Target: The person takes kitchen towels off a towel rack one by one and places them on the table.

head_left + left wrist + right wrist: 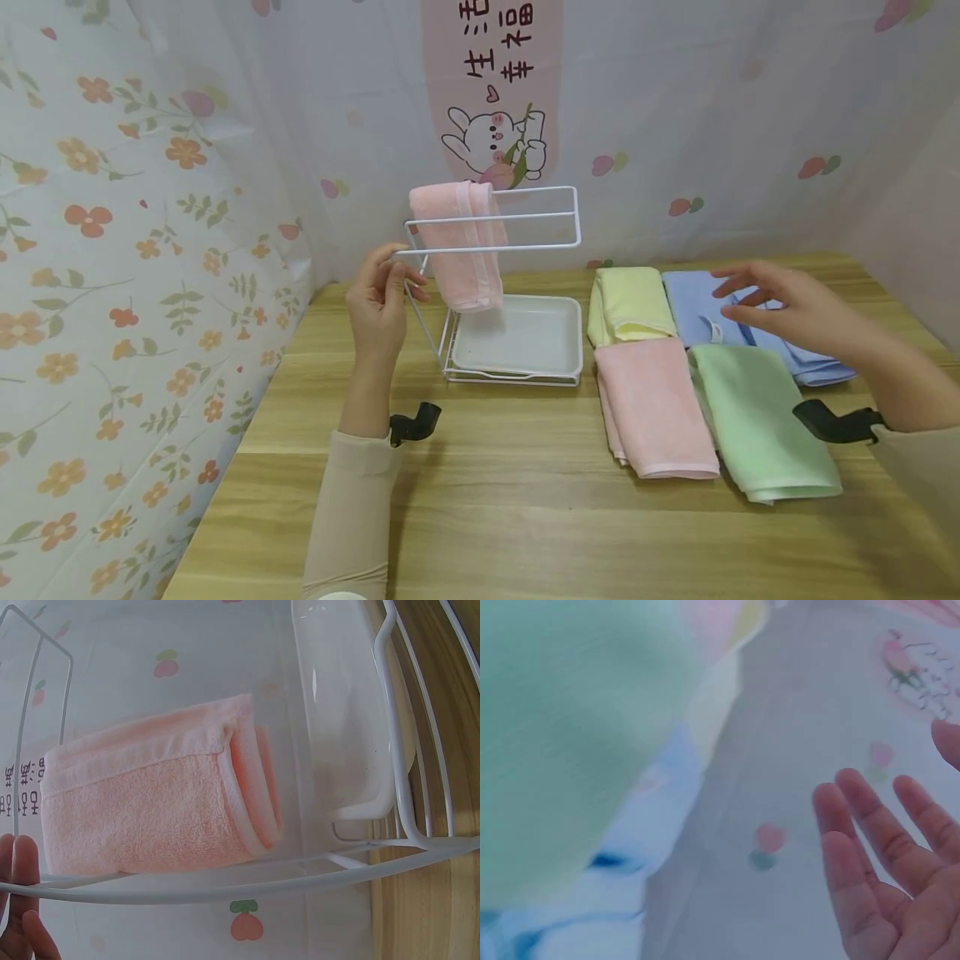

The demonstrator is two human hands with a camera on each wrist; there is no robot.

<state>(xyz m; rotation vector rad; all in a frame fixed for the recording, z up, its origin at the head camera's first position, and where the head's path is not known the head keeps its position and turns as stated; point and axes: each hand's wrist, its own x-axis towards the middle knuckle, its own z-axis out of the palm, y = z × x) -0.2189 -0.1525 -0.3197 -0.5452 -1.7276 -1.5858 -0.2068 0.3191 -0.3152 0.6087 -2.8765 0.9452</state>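
My left hand [380, 292] grips the upper left front corner of a white wire rack [487, 249]. In the left wrist view, its fingers [25, 862] and thumb are at the rack's rail. A folded pink towel [456, 250] hangs over the rack's top bars at the left, its layered edge facing the left wrist camera. Under it, a white tray [525, 337] sits in the rack's base. My right hand [787, 304] hovers over folded blue towels [693, 304] with nothing in it, fingers spread and relaxed in the right wrist view.
Right of the rack on the wooden table [510, 533] lie a folded yellow towel [633, 304], another pink towel [656, 408] and a green towel [765, 421]. A patterned curtain [645, 108] stands behind, and a floral one [135, 275] lines the left side.
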